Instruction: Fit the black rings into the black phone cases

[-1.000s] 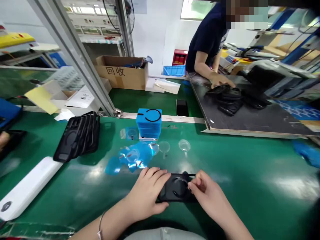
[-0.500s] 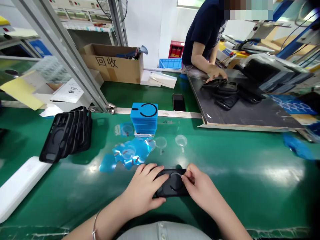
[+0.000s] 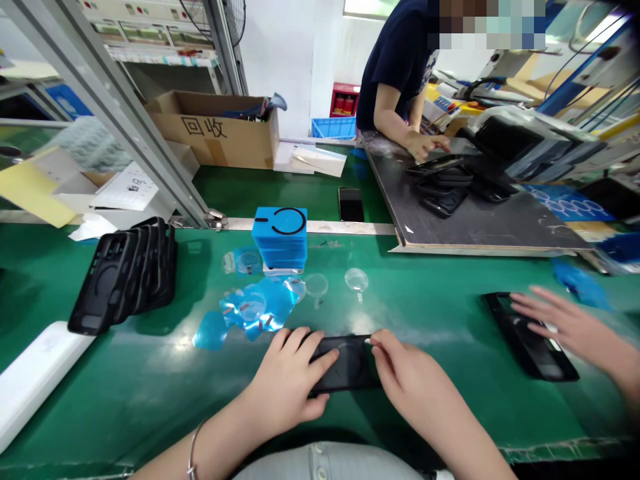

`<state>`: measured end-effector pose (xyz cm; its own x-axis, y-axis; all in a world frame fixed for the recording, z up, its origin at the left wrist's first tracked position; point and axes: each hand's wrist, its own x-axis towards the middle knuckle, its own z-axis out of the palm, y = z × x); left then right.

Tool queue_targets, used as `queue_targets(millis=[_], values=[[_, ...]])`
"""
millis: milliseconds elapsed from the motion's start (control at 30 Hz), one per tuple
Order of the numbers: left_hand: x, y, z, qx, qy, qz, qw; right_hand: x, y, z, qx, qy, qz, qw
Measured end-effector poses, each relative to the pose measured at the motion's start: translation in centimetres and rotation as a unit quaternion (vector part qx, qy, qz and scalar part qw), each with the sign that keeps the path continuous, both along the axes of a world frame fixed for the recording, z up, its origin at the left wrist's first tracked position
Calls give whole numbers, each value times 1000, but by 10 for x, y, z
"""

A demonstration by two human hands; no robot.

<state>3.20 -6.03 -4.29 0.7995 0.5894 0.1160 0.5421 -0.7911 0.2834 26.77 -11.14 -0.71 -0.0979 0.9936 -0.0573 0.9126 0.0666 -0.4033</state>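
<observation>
Left hand is shown laid over the left half of a black phone case, the fingers curved across its face and the thumb closed against its near edge. By this the case appears to be pinned flat on the green bench, just in front of the body. The right hand is set at the case's far right edge with thumb and forefinger pinched together there; whether anything thin lies between the tips cannot be told. Supplies are ranged just beyond the case, probably for short reaches: a blue pad stack marked with a black ring, loose blue film scraps and two clear discs. A row of black cases is leaned on edge to the left, well apart. At the right, a co-worker's hand is spread over a second case. Another person is seen at a dark board behind.
</observation>
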Motion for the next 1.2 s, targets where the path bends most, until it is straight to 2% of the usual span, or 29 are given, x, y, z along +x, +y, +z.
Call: queue_targets(millis=[100, 167, 300, 500, 667, 833, 1000, 1200], values=[[0, 0, 0, -2, -6, 2, 1000, 11, -7, -8, 75, -34, 68, 994], [0, 0, -1, -6, -10, 4, 1000, 15, -12, -17, 98, -62, 102, 988], [-1, 0, 0, -11, -15, 4, 1000, 18, -20, -32, 79, -61, 116, 988], [4, -1, 3, -7, -1, 7, 1000, 19, -22, -32, 48, 0, 123, 991], [11, 1, 1, 9, 12, 3, 1000, 25, -24, -39, 53, 37, 127, 990], [4, 2, 1, 2, -10, -6, 1000, 27, -28, -43, 75, 38, 189, 978], [-6, -6, -1, 50, -26, -44, 997, 22, -27, -41, 66, 33, 188, 979], [-4, -17, -8, 94, -22, -28, 995, 20, -27, -43, 74, 51, 183, 979]])
